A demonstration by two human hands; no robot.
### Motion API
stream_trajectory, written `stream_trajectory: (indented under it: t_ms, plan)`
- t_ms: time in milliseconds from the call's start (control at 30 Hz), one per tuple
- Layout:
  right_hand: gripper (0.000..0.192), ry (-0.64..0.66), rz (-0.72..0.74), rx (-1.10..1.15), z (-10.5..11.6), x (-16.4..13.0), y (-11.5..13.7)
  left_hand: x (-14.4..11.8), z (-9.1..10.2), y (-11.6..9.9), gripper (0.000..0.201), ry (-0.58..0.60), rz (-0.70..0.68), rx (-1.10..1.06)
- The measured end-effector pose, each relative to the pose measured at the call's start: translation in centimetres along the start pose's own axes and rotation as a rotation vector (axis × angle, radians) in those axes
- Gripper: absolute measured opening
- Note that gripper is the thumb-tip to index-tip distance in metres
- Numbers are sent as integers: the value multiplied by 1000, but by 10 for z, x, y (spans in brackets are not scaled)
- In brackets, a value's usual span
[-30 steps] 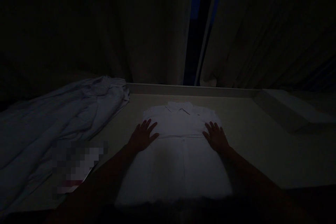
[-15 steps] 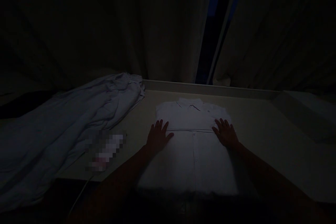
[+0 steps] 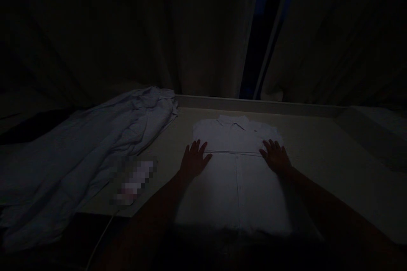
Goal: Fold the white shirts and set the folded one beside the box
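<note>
A white collared, button-front shirt lies flat on the pale tabletop, its collar toward the far side. A horizontal crease or fold line crosses its chest between my hands. My left hand rests on the shirt's left edge, fingers spread. On the opposite edge my right hand lies with its fingers also spread. Neither hand grips the cloth. The shirt's lower part runs off into dark shadow at the near table edge, so its hem is hard to make out.
Crumpled light cloth is heaped along the left and hangs over the front edge. Between it and my left arm lies a blurred-out pale object with a cable. Dark curtains hang behind the table, parted at a narrow window gap.
The view has shifted slightly, so things sit a little further right. Both hands stay spread on the shirt at its edges, with no clear movement of the cloth.
</note>
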State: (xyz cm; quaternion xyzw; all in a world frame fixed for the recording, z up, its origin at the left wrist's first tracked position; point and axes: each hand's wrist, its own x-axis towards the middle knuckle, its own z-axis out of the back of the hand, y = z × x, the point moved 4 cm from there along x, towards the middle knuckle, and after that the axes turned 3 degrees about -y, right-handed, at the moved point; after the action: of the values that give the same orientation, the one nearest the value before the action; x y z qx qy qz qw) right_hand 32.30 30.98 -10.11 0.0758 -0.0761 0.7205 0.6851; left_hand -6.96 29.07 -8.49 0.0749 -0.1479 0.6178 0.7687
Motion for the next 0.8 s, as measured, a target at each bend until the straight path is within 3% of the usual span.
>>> stream_trajectory:
  t_ms: [133,200,267,367,467,600,800]
  plan:
    - [71,94,-10,19,8,6,5,1,-1,2,67,-19,-1,6]
    - [72,51,13,29,19,-2,15,2,-1,2,66,-43,-12,14]
    - [72,-3,68,42,28,-21,28,3,-1,2,66,-54,-20,19]
    - [69,42,173,57,26,-59,41,7,-2,3,67,-44,-27,20]
    - [68,71,104,47,18,-82,32,12,-4,5,68,-40,-36,24]
    - [68,43,60,29,16,-79,20,15,-7,7,68,-40,-40,25]
    - [70,56,48,26,22,-70,26,15,-1,4,66,-74,-24,32]
